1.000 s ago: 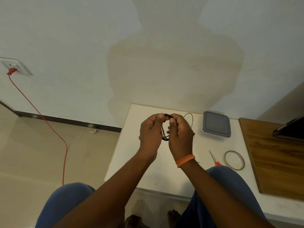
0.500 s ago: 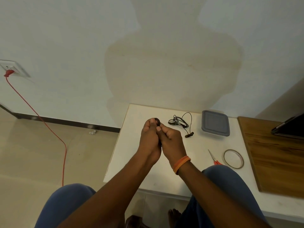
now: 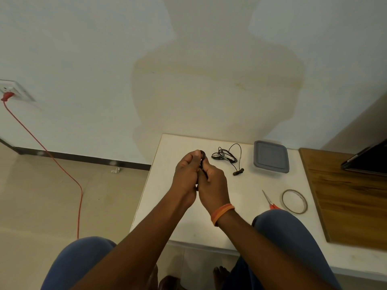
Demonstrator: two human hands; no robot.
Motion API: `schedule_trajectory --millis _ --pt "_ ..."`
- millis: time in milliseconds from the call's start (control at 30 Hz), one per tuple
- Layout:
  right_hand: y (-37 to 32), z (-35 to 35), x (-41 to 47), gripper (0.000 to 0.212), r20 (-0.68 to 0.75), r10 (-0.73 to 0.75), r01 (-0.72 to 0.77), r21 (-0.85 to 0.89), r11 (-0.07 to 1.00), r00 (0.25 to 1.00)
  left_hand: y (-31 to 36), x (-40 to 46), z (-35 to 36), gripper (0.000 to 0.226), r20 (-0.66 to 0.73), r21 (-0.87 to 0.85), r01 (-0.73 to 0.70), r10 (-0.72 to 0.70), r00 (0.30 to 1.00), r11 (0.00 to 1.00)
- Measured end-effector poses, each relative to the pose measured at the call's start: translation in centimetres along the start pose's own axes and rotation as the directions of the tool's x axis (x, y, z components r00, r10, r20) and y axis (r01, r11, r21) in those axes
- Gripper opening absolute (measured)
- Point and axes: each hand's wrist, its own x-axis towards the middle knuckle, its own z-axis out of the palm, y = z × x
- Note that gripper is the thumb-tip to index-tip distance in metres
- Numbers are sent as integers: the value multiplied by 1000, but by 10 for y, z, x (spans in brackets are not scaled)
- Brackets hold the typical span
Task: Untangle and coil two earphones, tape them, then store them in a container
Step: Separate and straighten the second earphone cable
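My left hand (image 3: 187,172) and my right hand (image 3: 214,180) are pressed together above the white table (image 3: 247,222). Between them they grip a black coiled earphone (image 3: 202,155); only a small dark part shows at the fingertips and between the palms. A second black earphone (image 3: 227,157) lies tangled on the table behind my right hand, its plug end toward the front. The grey lidded container (image 3: 271,156) sits to its right. A roll of clear tape (image 3: 294,201) lies at the right front, with red-handled scissors (image 3: 269,199) beside it.
A wooden board (image 3: 351,197) covers the table's right part, with a dark device (image 3: 368,160) on its far end. A red cable (image 3: 62,170) runs from a wall socket (image 3: 12,91) down across the floor on the left. My knees are at the table's front edge.
My hands have come down and closed together around the coiled earphone, hiding most of it. The second earphone on the table, hidden behind my hands before, now shows.
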Motion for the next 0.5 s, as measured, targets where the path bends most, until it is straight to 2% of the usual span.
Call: schedule_trajectory --millis 100,200,300,400,433,500 --pt "-2 0 2 31 41 68 -76 207 975 997 2 0 -3 21 -17 16 -12 13 1000 1000" --pt "0 -5 6 22 111 94 -126 328 936 989 7 2 -7 18 -48 51 -8 10 999 999" --pt "4 -11 11 30 146 98 -136 274 952 984 13 5 -11 20 -85 88 91 -83 993 992" --pt "4 -14 13 37 153 75 -105 200 974 985 21 10 -16 23 -37 54 171 -169 985 984" --pt "4 -14 13 36 149 72 -101 199 975 986 23 11 -17 24 -35 67 148 -146 989 987" --pt "2 -16 14 35 125 74 -100 218 971 989 24 13 -19 24 -87 275 6 19 996 961"
